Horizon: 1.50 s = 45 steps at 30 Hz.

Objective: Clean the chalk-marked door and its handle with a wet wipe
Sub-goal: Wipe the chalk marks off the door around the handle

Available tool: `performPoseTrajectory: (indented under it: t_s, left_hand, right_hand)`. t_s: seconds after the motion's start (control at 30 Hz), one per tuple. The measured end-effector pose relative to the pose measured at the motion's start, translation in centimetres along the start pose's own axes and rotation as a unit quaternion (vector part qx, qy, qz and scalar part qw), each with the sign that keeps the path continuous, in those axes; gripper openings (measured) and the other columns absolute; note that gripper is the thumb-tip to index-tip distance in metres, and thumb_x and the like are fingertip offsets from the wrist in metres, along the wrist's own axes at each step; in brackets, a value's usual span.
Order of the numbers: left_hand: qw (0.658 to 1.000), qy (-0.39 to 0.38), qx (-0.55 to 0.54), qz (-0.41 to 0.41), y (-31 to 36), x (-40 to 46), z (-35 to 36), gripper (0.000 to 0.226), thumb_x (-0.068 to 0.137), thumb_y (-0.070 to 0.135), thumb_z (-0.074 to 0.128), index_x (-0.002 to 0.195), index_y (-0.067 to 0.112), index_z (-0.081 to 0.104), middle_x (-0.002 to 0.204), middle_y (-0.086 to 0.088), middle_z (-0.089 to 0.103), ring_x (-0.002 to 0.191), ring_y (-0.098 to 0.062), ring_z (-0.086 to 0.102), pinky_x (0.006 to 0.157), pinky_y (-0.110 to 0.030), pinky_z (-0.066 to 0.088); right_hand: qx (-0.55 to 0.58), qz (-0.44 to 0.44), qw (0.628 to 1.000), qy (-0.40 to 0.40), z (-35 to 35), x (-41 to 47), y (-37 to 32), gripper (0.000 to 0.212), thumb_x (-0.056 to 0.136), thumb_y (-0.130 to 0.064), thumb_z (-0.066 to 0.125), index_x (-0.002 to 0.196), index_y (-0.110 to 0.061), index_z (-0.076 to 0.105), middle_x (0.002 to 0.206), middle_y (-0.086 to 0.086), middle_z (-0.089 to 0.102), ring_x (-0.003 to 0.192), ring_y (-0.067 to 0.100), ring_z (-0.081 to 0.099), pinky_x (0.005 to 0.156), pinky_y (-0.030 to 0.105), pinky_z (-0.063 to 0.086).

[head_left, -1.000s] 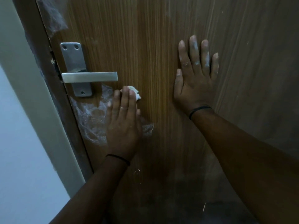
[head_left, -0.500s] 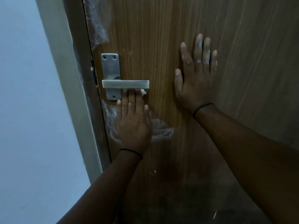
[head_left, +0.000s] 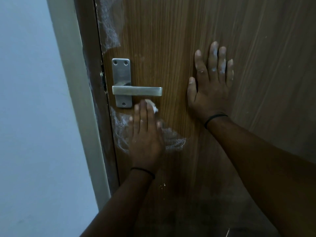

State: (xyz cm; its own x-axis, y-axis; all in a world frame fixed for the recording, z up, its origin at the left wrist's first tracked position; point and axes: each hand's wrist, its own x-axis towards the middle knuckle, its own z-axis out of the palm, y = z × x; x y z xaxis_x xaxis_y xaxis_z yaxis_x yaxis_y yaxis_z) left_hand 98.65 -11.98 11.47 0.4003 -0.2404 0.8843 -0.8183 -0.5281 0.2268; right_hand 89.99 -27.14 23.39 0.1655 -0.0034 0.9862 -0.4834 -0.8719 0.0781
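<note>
Filling the view, the wooden door carries chalk smears below its metal handle. Right hand lies flat and released on the panel, bracing it. Left hand presses a balled wet wipe against the wood just under the lever. Firm overlapping strokes across the smear, then along the lever, would likely serve best.

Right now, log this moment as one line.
left hand: presses white wet wipe under metal lever handle | right hand: flat on brown wooden door | chalk smears remain
</note>
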Motion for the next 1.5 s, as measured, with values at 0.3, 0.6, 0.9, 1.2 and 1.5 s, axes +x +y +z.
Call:
performPoseTrajectory:
  t_s: [0.3, 0.6, 0.9, 1.2, 1.5]
  left_hand:
    - [1.0, -0.012, 0.014, 0.021, -0.2, -1.7, 0.9, 0.054, 0.104, 0.027, 0.025, 0.153, 0.007, 0.017, 0.162, -0.011, 0.012, 0.15, -0.023, 0.007, 0.122, -0.044, 0.013]
    - [1.0, -0.019, 0.007, 0.021, -0.2, -2.6, 1.2, 0.054, 0.104, 0.027, 0.026, 0.153, 0.007, 0.019, 0.161, -0.012, 0.013, 0.15, -0.024, 0.009, 0.122, -0.044, 0.013]
    - [0.994, -0.046, 0.019, 0.102, -1.1, -3.5, 1.2, 0.054, 0.102, 0.025, 0.032, 0.153, 0.008, 0.021, 0.161, -0.011, 0.015, 0.15, -0.023, 0.009, 0.122, -0.041, 0.009]
    - [0.982, -0.07, 0.036, 0.172, -0.2, -3.0, 1.7, 0.055, 0.102, 0.023, 0.033, 0.153, 0.008, 0.02, 0.162, -0.009, 0.012, 0.151, -0.024, 0.006, 0.122, -0.041, 0.006]
    - [0.966, -0.106, 0.053, 0.23, -0.6, -4.5, 2.3, 0.059, 0.101, 0.024, 0.035, 0.154, 0.01, 0.015, 0.163, -0.008, 0.006, 0.151, -0.023, 0.004, 0.122, -0.04, 0.004]
  right_hand:
    - [-0.021, 0.011, 0.999, -0.027, 0.1, -0.9, 0.0, 0.059, 0.102, -0.036, 0.032, 0.156, -0.02, 0.016, 0.163, 0.013, 0.013, 0.151, 0.032, 0.008, 0.121, 0.055, 0.009]
    - [-0.017, 0.015, 0.999, -0.031, 0.0, -1.0, -0.3, 0.059, 0.102, -0.036, 0.034, 0.156, -0.019, 0.018, 0.163, 0.013, 0.015, 0.151, 0.033, 0.01, 0.121, 0.054, 0.008]
    - [-0.023, 0.018, 0.999, -0.025, 0.1, -1.3, -0.3, 0.059, 0.102, -0.036, 0.035, 0.155, -0.019, 0.019, 0.163, 0.013, 0.017, 0.15, 0.033, 0.011, 0.121, 0.054, 0.008]
    - [-0.035, 0.02, 0.999, -0.016, 0.0, -1.4, -0.3, 0.057, 0.101, -0.036, 0.035, 0.155, -0.018, 0.025, 0.161, 0.012, 0.022, 0.15, 0.033, 0.016, 0.12, 0.054, 0.011]
    - [-0.029, 0.021, 0.999, -0.007, -0.1, -1.3, -0.3, 0.056, 0.101, -0.035, 0.036, 0.153, -0.017, 0.029, 0.16, 0.013, 0.025, 0.149, 0.034, 0.019, 0.12, 0.055, 0.013]
